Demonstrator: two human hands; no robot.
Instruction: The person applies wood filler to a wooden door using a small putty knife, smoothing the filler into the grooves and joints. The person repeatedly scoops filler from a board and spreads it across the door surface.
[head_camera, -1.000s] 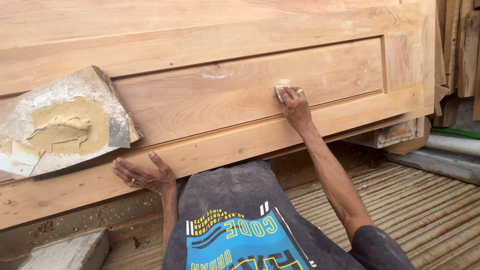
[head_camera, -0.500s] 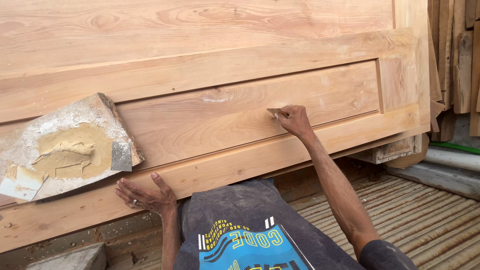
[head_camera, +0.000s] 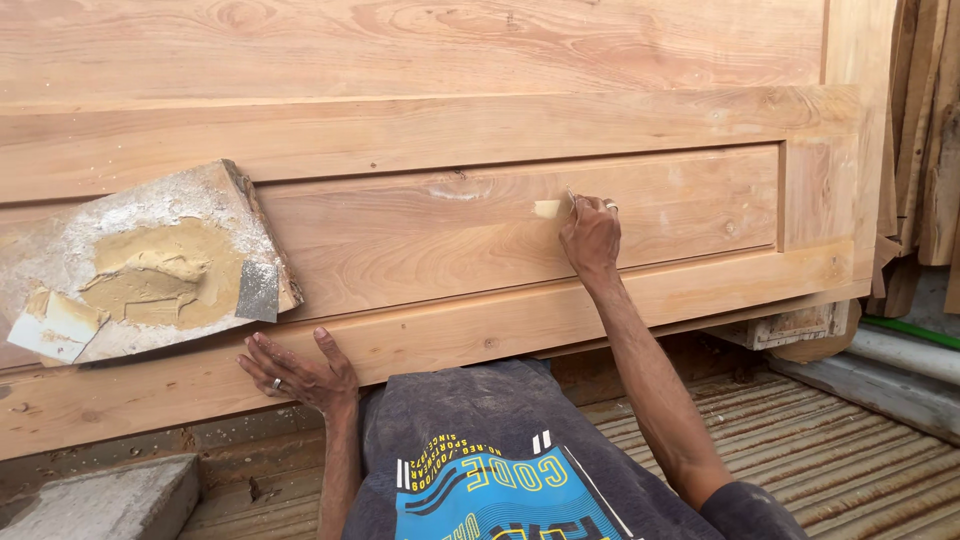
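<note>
Putty, tan and smeared, lies heaped on a dusty mixing board (head_camera: 140, 265) propped against the wooden door panel (head_camera: 420, 240), well left of the working grip; a small metal scraper (head_camera: 257, 291) rests at the board's near edge. Right hand (head_camera: 590, 235) pinches a small putty blade (head_camera: 549, 208) with fingers closed, its tip pressed to the recessed panel just left of the knuckles. Left hand (head_camera: 300, 375) lies flat and open on the lower rail, holding nothing. Most of the blade is hidden by the fingers.
</note>
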